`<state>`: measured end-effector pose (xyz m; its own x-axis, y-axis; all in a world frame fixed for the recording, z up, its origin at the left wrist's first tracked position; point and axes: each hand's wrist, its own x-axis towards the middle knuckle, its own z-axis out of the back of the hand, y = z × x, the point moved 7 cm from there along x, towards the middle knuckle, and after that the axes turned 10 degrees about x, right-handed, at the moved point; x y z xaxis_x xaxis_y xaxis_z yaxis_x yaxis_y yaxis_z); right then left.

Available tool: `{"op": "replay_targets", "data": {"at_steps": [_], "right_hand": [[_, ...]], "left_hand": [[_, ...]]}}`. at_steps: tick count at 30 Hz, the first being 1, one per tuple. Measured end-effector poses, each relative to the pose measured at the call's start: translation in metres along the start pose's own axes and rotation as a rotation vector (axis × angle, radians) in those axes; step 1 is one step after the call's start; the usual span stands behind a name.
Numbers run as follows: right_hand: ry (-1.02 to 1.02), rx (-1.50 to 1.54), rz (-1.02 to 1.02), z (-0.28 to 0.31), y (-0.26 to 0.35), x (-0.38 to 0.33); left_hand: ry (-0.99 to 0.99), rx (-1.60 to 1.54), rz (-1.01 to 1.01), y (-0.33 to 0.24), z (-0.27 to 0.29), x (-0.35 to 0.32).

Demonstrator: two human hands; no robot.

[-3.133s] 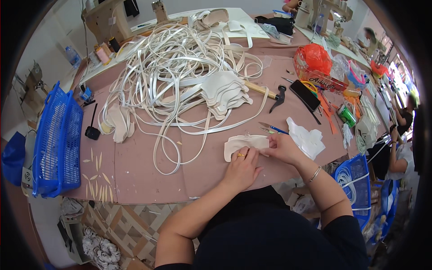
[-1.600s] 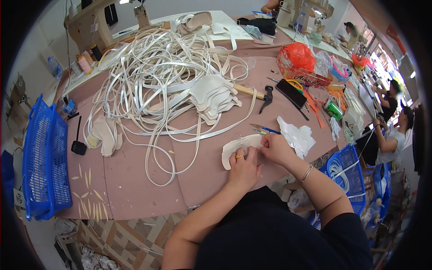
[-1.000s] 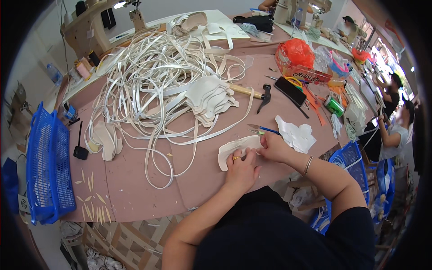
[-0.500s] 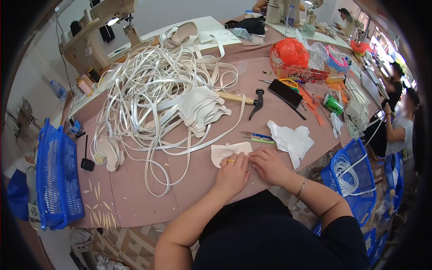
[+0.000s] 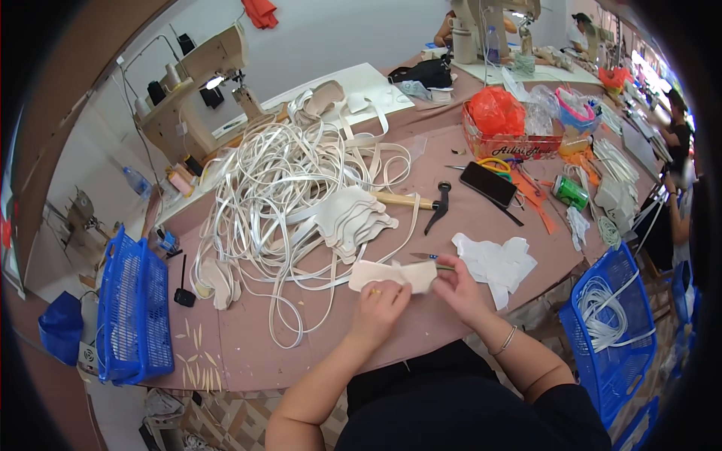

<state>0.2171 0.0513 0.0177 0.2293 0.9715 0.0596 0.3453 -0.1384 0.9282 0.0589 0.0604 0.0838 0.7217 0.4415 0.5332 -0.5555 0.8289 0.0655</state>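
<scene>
A cream piece of leather-like material [image 5: 389, 276] is tilted up off the table near its front edge, with a small raised flap at its upper side. My left hand [image 5: 378, 310] is closed on its lower left edge, a ring on one finger. At its right end, the curled fingers of my right hand [image 5: 460, 289] close on the edge. Just behind those fingers lie thread snips [image 5: 425, 256], partly hidden, their green handle showing. To the right is a heap of white cut scraps [image 5: 496, 263].
A tangle of white straps [image 5: 271, 188] covers the table's left middle, with stacked cream pieces [image 5: 353, 222] on it. Nearby lie a hammer [image 5: 440, 207], a black phone [image 5: 489, 184] and a green can [image 5: 570, 192]. Blue baskets [image 5: 135, 308] flank the table; sewing machines [image 5: 180, 113] stand behind.
The cream piece, flat under both hands before, is raised and tilted. My right hand has shifted to its right end, over the snips' handles. The whole view has tilted upward.
</scene>
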Motion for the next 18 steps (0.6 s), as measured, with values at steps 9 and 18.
{"op": "replay_targets", "data": {"at_steps": [9, 18], "right_hand": [[0.471, -0.802, -0.199, -0.032, -0.024, 0.016], [0.582, -1.100, -0.072, -0.063, -0.026, 0.021]], "left_hand": [[0.125, -0.112, 0.003, -0.019, -0.037, -0.048], [0.261, -0.157, 0.291, -0.013, -0.025, -0.054]]}}
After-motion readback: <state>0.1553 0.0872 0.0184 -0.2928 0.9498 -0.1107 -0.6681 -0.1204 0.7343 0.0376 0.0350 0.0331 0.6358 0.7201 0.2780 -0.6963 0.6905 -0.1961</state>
